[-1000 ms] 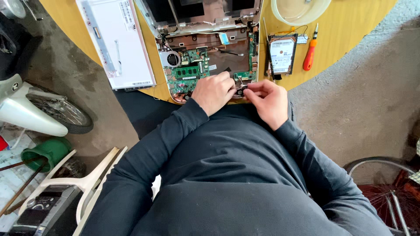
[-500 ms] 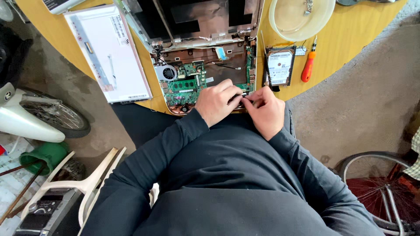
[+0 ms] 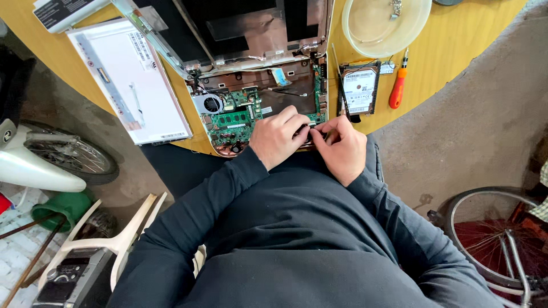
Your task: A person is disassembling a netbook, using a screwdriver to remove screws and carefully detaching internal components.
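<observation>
An opened laptop (image 3: 260, 74) lies on a round wooden table (image 3: 451, 51), its green circuit board (image 3: 231, 120) and small fan (image 3: 210, 104) bare. My left hand (image 3: 278, 136) and my right hand (image 3: 341, 148) meet at the laptop's near right edge, fingertips pinched together over a small part that I cannot make out. Both hands rest on the laptop's near rim. The lid stands open behind them.
A detached screen panel (image 3: 128, 80) lies left of the laptop. A hard drive (image 3: 358, 88) and an orange-handled screwdriver (image 3: 397, 91) lie to the right, a clear bowl (image 3: 385, 20) beyond. A bicycle wheel (image 3: 502, 239) stands right, a scooter wheel (image 3: 63, 157) left.
The view has shifted so the table sits lower in the picture. My hands have stayed at the laptop's near right edge, fingers working closely together.
</observation>
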